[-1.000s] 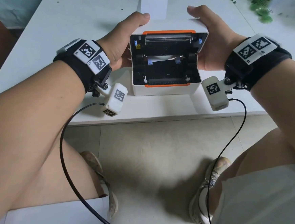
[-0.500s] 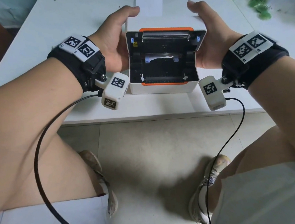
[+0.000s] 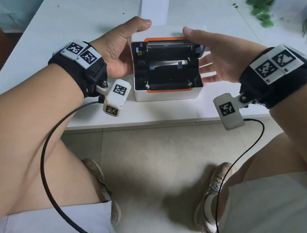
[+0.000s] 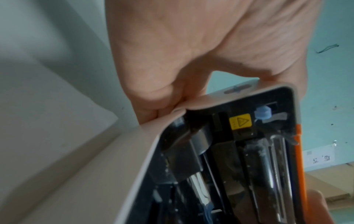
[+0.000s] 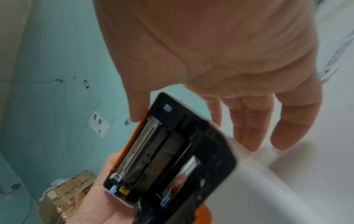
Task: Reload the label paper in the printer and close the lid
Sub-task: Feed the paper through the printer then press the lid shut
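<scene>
The white printer (image 3: 165, 95) with orange trim stands near the table's front edge. Its lid (image 3: 169, 47) is raised, showing the black inside. A white strip of label paper (image 3: 156, 5) lies on the table behind it, and a bit of white shows in the rear slot. My left hand (image 3: 120, 51) grips the lid's left side, thumb over its top; in the left wrist view its fingers (image 4: 162, 103) curl at the lid (image 4: 249, 151) edge. My right hand (image 3: 218, 61) is beside the lid (image 5: 172, 151) with straight fingers (image 5: 249, 128); only its thumb touches the orange edge.
Green foliage (image 3: 261, 3) and a translucent box (image 3: 294, 0) sit at the table's back right. The table's front edge (image 3: 167, 120) runs just below the printer, with the floor, my knees and shoes beneath. Black cables hang from both wrist cameras. A cardboard box (image 5: 67, 197) stands by the wall.
My right hand has let go of the lid's right side and drawn back, fingers straightened, with only the thumb left on the edge. The left hand keeps its grip.
</scene>
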The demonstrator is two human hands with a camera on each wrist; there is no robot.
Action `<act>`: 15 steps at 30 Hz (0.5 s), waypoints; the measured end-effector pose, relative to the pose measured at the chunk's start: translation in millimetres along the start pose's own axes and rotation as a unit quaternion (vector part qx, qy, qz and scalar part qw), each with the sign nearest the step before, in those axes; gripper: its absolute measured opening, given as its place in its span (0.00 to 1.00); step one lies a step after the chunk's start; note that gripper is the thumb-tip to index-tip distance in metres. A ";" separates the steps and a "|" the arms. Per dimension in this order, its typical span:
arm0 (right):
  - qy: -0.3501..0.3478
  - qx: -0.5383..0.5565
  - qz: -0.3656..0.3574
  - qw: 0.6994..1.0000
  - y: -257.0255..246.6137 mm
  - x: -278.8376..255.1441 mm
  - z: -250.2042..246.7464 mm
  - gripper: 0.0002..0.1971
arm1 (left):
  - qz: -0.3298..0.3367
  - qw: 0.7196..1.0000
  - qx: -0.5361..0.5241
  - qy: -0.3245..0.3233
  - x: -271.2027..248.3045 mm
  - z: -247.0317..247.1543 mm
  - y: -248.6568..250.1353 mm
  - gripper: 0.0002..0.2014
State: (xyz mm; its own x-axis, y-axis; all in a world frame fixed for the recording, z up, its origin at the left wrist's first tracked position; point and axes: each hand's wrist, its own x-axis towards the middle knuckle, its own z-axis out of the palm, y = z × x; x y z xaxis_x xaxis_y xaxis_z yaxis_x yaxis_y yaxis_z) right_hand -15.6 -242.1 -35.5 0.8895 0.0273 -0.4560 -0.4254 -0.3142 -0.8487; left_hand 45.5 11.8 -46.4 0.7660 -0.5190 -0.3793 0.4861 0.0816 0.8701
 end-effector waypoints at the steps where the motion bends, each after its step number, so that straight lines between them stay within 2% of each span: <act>1: 0.006 -0.005 0.010 1.000 -0.1 -3.0 1.8 0.31 | 0.002 1.000 0.004 0.004 -1.0 0.6 0.1 0.14; 4: 0.036 -0.007 0.028 0.999 -0.1 -7.4 6.8 0.39 | 0.003 1.000 0.003 0.018 -1.8 1.3 -0.8 0.19; 6: 0.048 -0.001 0.028 0.998 -0.9 -9.7 9.9 0.41 | -0.001 1.000 -0.007 0.022 -1.6 0.6 -1.7 0.30; 8: 0.059 0.013 0.024 0.998 -2.2 -11.2 12.9 0.40 | -0.001 1.000 -0.005 0.020 -2.3 0.1 -2.5 0.35; 11: 0.074 0.031 0.014 0.997 -2.5 -8.6 16.4 0.40 | -0.002 1.000 0.003 0.016 -2.4 -2.3 -3.6 0.27; 14: 0.087 0.039 0.007 0.995 -2.1 -3.2 15.9 0.54 | 0.006 0.999 0.018 0.027 -3.3 -2.1 -3.3 0.18; 15: 0.086 0.046 0.005 0.995 -2.1 -1.0 15.6 0.54 | 0.011 0.999 0.028 0.030 -3.6 -1.8 -3.1 0.17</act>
State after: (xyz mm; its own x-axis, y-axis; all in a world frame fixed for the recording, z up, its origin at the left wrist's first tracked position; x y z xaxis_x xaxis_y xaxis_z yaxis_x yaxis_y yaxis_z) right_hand -18.1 -226.7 -37.4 0.8972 -0.1401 -0.4188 -0.4408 -0.2249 -0.8690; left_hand 41.9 14.9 -48.3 0.8003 -0.4662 -0.3771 0.4468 0.0442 0.8935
